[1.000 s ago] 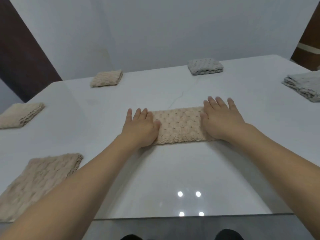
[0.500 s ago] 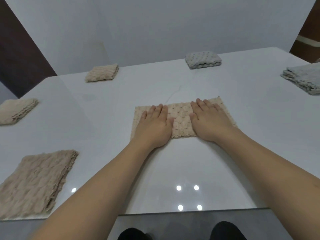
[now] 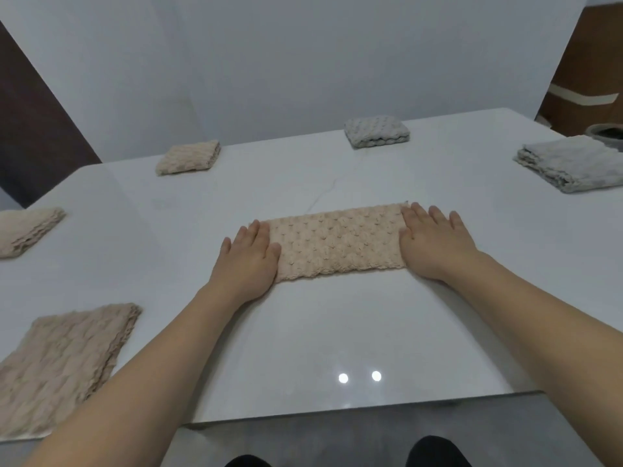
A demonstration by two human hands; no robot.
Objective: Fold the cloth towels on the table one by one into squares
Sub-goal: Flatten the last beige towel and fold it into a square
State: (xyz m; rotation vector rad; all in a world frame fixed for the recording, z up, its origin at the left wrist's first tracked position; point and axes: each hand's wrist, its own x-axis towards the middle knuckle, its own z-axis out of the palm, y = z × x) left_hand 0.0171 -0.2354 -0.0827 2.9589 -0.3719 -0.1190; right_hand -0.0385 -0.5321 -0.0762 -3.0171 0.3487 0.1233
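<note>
A nubby beige towel (image 3: 337, 246), folded into a long strip, is pressed flat on the glossy white tabletop (image 3: 337, 332) by the left hand (image 3: 247, 261) and right hand (image 3: 433, 242), fingers straight.

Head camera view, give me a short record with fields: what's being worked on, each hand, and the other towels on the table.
working towel: beige towel, a long strip at table centre
left hand: flat on its left end
right hand: flat on its right end
beige towels: far left, left edge, near left
grey towels: far centre, right
surface: white table
</note>
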